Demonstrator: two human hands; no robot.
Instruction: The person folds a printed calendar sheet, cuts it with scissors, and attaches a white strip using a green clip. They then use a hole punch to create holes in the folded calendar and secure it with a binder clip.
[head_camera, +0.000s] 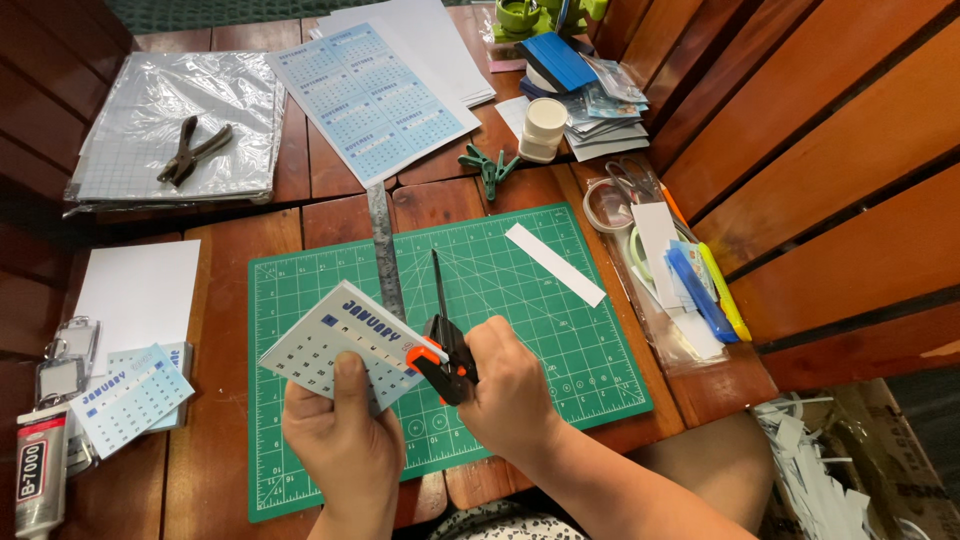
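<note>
My left hand holds a small printed calendar card tilted above the green cutting mat, thumb pressed on its lower part. My right hand grips scissors with orange and black handles. Their dark blades point away from me and sit along the card's right edge. A white paper strip lies on the mat to the upper right. A metal ruler lies across the mat's top edge, behind the card.
Printed calendar sheets and a plastic sleeve stack with pliers lie at the back. Small calendar cards, a glue tube and key-ring frames sit at left. Pens, tape and scissors fill a tray at right.
</note>
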